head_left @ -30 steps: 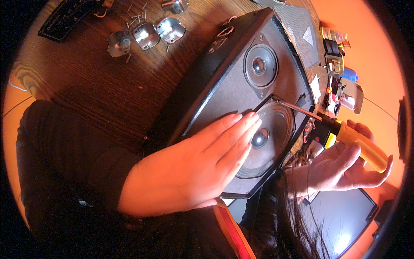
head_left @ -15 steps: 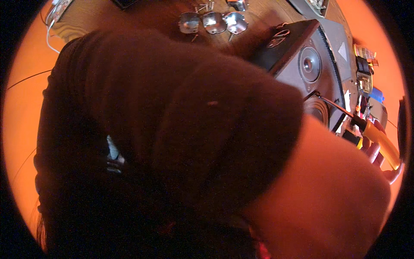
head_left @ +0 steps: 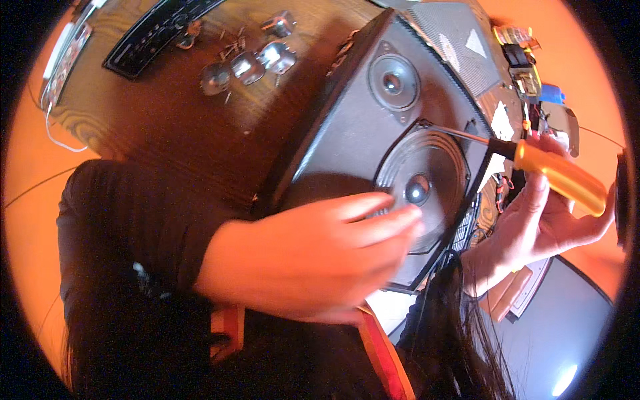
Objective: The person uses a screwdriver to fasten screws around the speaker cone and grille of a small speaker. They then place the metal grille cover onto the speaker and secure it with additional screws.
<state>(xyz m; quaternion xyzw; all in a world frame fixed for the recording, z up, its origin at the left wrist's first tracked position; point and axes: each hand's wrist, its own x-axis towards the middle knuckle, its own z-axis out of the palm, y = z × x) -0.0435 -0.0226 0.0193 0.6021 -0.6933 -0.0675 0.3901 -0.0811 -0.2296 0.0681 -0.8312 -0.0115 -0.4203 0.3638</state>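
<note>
A dark speaker cabinet [head_left: 333, 147] lies at a slant with its front facing up, showing a small upper driver [head_left: 395, 81] and a larger woofer [head_left: 440, 160]. My right hand [head_left: 527, 227] grips a screwdriver [head_left: 560, 175] by its yellow-orange handle. The screwdriver's shaft runs left, its tip at the woofer's upper rim. Over the lower left of the woofer hovers my left hand [head_left: 313, 250], slightly blurred, fingers stretched out and parted from the thumb. Nothing shows in its fingers.
Several shiny metal caps [head_left: 248, 68] lie on the wooden table [head_left: 153, 127] beside loose screws [head_left: 233, 41]. Behind them is a long black panel [head_left: 150, 40]. A grey mesh grille [head_left: 457, 43] lies beyond the cabinet. Assorted tools and parts [head_left: 523, 70] crowd the right edge.
My left arm, which covered much of the view, has drawn back, bringing its hand over the woofer. The view has shifted, exposing more of the cabinet. My right hand keeps hold of the screwdriver.
</note>
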